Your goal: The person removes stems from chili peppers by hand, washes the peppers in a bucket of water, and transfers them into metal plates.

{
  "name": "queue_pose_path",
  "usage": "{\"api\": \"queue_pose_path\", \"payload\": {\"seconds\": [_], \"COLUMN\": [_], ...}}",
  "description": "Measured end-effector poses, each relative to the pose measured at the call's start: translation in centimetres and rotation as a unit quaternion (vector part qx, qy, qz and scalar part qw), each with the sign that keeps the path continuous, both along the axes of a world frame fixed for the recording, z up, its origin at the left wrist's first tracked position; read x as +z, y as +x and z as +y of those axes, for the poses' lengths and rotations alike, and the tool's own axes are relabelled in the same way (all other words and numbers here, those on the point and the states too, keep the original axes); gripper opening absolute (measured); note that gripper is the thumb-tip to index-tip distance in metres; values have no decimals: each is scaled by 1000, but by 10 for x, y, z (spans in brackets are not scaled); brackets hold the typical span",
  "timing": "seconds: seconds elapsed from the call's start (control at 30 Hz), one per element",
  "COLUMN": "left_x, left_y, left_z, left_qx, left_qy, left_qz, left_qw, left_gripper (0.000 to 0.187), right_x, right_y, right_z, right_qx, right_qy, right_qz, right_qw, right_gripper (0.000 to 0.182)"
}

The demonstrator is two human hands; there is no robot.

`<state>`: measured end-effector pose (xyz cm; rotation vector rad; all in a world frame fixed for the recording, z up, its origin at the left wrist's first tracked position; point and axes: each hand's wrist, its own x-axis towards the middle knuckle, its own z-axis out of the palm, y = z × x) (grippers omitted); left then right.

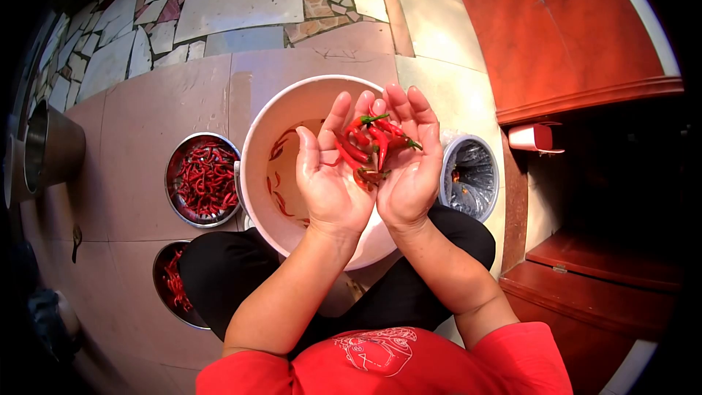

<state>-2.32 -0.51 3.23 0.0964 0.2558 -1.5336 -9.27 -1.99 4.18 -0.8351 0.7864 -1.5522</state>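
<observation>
Cupped side by side, palms up, my left hand (336, 183) and my right hand (409, 175) hold several red chili peppers (382, 144), some with green stems. The peppers rest loosely across both palms and the lower fingers. Both hands are above a large white basin (252, 168) of water, in which more red chilies (277, 194) float at the left side. My hands and forearms hide the basin's right part.
Left of the basin stands a metal bowl full of red chilies (207, 181), with another bowl of chilies (175, 281) below it. A lined bin (468, 183) is at the right. Metal pots (55, 143) stand far left. Red wooden furniture (563, 36) fills the right side.
</observation>
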Motion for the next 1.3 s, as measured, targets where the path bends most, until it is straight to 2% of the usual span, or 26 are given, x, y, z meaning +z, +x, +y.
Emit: {"api": "queue_pose_path", "payload": {"seconds": [0.1,0.17,0.4,0.63,0.73,0.8,0.93,1.03,1.07,1.13,1.23,1.3], "left_x": [0,1,-1,-6,-5,-4,-4,-5,-6,-6,-10,-11], "left_y": [0,0,-1,-5,-6,-7,-8,-7,-7,-7,-10,-9], "left_z": [0,0,-2,-4,-5,-6,-7,-6,-4,-4,-4,-3], "left_qx": [-2,-7,-20,-18,-18,-17,-23,-34,-49,-55,-64,-75], "left_qy": [-16,-19,-16,-19,-17,-12,-1,0,-1,19,22,16], "left_qz": [8,13,11,20,33,39,49,58,60,62,67,72], "left_qw": [1000,1000,1000,999,999,999,999,998,997,996,995,994], "left_gripper": [58,58,62,60,60,60,57,55,55,53,49,48], "right_x": [1,5,6,14,7,4,7,9,7,9,16,20], "right_y": [0,3,3,3,-1,-4,5,4,3,-1,-7,-6], "right_z": [-1,-1,-2,3,1,-2,-4,-9,-10,-6,-14,-14], "right_qx": [-11,-23,-12,-15,-15,-3,-34,-67,-28,29,70,52], "right_qy": [-4,21,2,8,-41,-119,-147,-206,-226,-203,-186,-157], "right_qz": [14,-17,-56,41,109,166,155,253,183,123,143,125], "right_qw": [1000,999,998,999,993,979,976,943,956,971,970,978], "right_gripper": [44,45,48,53,57,63,68,71,73,72,68,63]}}
